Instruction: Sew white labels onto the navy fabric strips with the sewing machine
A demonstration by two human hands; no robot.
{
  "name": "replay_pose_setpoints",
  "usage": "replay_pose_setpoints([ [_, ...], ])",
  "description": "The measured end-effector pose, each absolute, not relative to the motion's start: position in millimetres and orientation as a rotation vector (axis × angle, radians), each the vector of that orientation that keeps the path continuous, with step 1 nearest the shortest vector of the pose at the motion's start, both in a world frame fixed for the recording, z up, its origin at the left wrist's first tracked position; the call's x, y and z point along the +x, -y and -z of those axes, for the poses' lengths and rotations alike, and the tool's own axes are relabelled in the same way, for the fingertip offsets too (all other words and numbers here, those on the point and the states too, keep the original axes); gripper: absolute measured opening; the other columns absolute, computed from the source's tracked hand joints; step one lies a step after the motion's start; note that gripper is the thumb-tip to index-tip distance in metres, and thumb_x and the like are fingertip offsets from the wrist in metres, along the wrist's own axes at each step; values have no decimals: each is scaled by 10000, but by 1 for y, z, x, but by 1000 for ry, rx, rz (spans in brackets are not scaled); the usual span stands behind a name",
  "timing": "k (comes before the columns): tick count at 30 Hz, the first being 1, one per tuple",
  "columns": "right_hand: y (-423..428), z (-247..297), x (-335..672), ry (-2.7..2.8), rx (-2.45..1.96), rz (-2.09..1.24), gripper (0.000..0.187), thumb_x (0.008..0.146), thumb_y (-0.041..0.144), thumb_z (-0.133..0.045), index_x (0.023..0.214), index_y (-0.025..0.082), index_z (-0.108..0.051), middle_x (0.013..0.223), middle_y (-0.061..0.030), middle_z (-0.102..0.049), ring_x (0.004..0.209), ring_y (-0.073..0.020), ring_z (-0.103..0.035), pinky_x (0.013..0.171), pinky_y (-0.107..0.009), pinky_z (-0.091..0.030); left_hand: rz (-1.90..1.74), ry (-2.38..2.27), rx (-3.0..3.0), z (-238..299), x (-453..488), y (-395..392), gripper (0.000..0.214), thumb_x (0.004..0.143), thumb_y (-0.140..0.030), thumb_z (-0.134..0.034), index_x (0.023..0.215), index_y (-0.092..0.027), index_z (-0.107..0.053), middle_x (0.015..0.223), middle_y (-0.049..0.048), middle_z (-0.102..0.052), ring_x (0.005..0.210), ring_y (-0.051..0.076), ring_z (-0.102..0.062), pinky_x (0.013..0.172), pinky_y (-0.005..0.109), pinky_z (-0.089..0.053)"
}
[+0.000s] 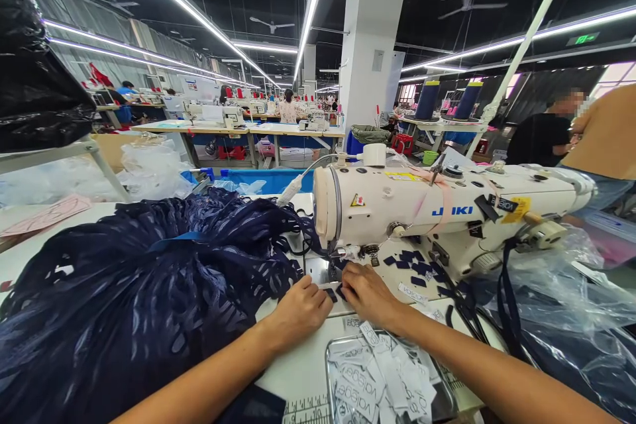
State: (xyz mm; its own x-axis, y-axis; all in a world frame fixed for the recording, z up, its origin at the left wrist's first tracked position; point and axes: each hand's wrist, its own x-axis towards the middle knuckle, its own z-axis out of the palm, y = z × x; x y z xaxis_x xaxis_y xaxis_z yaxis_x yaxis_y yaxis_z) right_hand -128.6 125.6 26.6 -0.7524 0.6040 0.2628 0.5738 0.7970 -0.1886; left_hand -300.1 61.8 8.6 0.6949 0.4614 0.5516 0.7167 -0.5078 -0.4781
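Note:
A white sewing machine (382,202) stands before me, its needle area (334,268) over a metal plate. Just in front of that plate, my left hand (302,308) is closed, fingers curled; what it may hold is hidden. A small navy fabric tab (330,295) lies by its fingertips. My right hand (366,291) is closed close to the needle, with a dark navy piece of fabric (340,291) at its fingertips. To the left, a big bundle of navy lace garments (149,278) spreads over the table and trails toward the machine.
A metal tray (328,371) of white printed labels (382,377) sits below my hands. Several navy tabs (415,265) are scattered under the machine arm. Clear plastic bags (561,285) lie at right; a black bag (40,73) hangs at upper left. People stand at far right.

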Motion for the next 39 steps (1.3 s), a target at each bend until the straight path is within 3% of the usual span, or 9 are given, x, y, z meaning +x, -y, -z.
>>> replay_pose_setpoints([
  [6, -130, -22, -138, 2486, -1028, -580, 175, 755, 42, -494, 617, 147, -514, 765, -19, -552, 704, -140, -513, 640, -237, -359, 491, 897, -2141, -11, -296, -61, 259, 824, -15, -331, 662, -119, -505, 540, 8, -492, 476, 138, -431, 540, 296, -295],
  [18, -126, -24, -142, 2430, -1118, -614, 190, 768, 72, -507, 595, 150, -517, 733, -9, -549, 623, -128, -483, 580, -232, -318, 358, 928, -2202, -7, -294, -59, 204, 757, -2, -400, 627, -125, -497, 551, 17, -512, 478, 143, -450, 535, 300, -290],
  [23, -124, -24, -138, 2420, -1052, -629, 177, 782, 73, -513, 631, 149, -566, 734, -8, -547, 661, -132, -498, 615, -241, -347, 347, 941, -2228, -10, -293, -59, 170, 736, -13, -444, 620, -128, -492, 554, 13, -524, 479, 146, -461, 528, 298, -284],
  [27, -122, -21, -128, 2429, -911, -713, 170, 804, 74, -517, 756, 164, -653, 854, -27, -574, 793, -146, -537, 727, -267, -403, 349, 974, -2243, -9, -291, -61, 167, 731, -15, -457, 615, -131, -488, 537, 10, -521, 471, 144, -471, 530, 298, -287],
  [31, -113, -19, -123, 2594, -794, -425, 238, 790, 32, -508, 884, 184, -665, 959, -44, -565, 893, -179, -515, 790, -300, -421, 301, 1010, -2284, -7, -290, -63, 141, 734, -31, -487, 629, -124, -501, 549, 11, -531, 494, 148, -490, 538, 301, -309],
  [35, -108, -17, -123, 2791, -683, 98, 208, 772, -8, -479, 826, 125, -630, 878, -70, -556, 793, -203, -505, 644, -300, -444, 339, 1010, -2304, -16, -300, -58, 125, 768, -74, -501, 654, -114, -530, 621, 22, -555, 583, 162, -520, 572, 314, -348],
  [39, -119, -21, -118, 2890, -445, 287, 236, 735, -36, -497, 879, 122, -597, 875, -66, -547, 783, -192, -497, 664, -297, -457, 442, 917, -2434, -27, -314, -50, 165, 816, -128, -464, 669, -137, -540, 928, 56, -614, 940, 212, -541, 879, 412, -352],
])
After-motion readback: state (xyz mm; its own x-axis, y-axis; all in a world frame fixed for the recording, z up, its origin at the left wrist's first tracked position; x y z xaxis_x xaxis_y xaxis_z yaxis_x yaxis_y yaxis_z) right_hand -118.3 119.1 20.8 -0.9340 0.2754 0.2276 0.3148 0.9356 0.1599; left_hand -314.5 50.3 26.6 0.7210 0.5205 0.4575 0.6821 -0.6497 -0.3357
